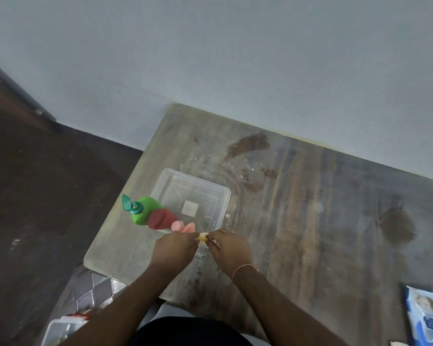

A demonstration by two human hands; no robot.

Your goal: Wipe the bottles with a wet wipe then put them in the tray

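A clear plastic tray (218, 193) sits near the table's left edge. At its left rim stand a green pump bottle (145, 211), a red-capped bottle (160, 219) and a small pink bottle (178, 226), with another pink piece (189, 228) beside them; I cannot tell whether they are inside the tray. In front of the tray, my left hand (174, 247) and my right hand (229, 248) meet, both pinching a small pale yellow object (203, 237) between the fingertips. No wipe is visible in either hand.
A blue and white wet-wipe pack (425, 318) lies at the table's near right corner. The wooden table (310, 221) is stained and stands against a grey wall. A clear box (58, 330) sits on a patterned seat at the lower left.
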